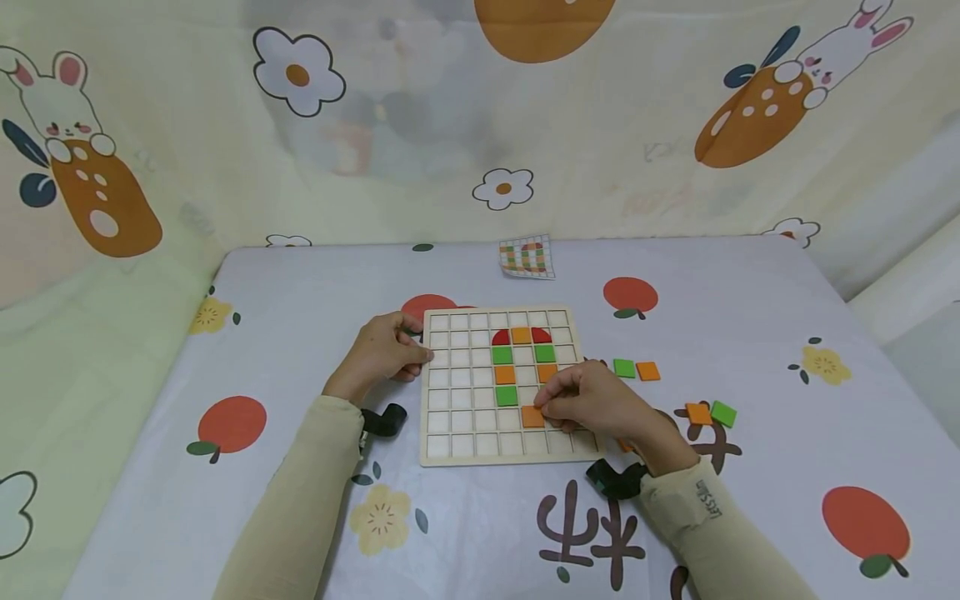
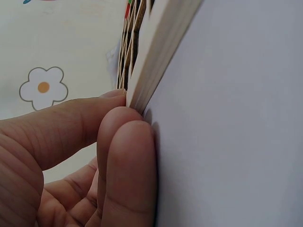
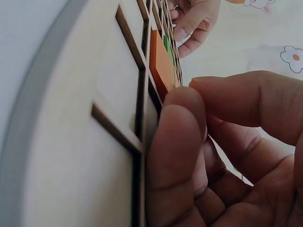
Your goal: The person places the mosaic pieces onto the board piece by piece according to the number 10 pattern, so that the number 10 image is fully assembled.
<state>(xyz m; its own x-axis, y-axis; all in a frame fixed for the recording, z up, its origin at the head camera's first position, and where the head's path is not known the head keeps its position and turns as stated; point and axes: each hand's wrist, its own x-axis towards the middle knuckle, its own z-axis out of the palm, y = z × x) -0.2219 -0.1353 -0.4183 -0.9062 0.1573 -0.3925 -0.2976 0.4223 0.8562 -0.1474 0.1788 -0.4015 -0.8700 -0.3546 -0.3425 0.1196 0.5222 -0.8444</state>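
Note:
A wooden grid board lies on the table, with white square cells. My left hand holds its left edge between fingertips, seen close up at the board's rim in the left wrist view. Over the board's lower right, my right hand pinches an orange square tile at its right side. That orange tile sits slightly raised above the grid walls in the right wrist view. Set in the cells above are two red curved tiles, several green tiles and other orange tiles.
Right of the board lie loose tiles: a green one beside an orange one, and another orange touching a green. One more orange tile is partly hidden by the right wrist. A printed pattern card lies behind the board.

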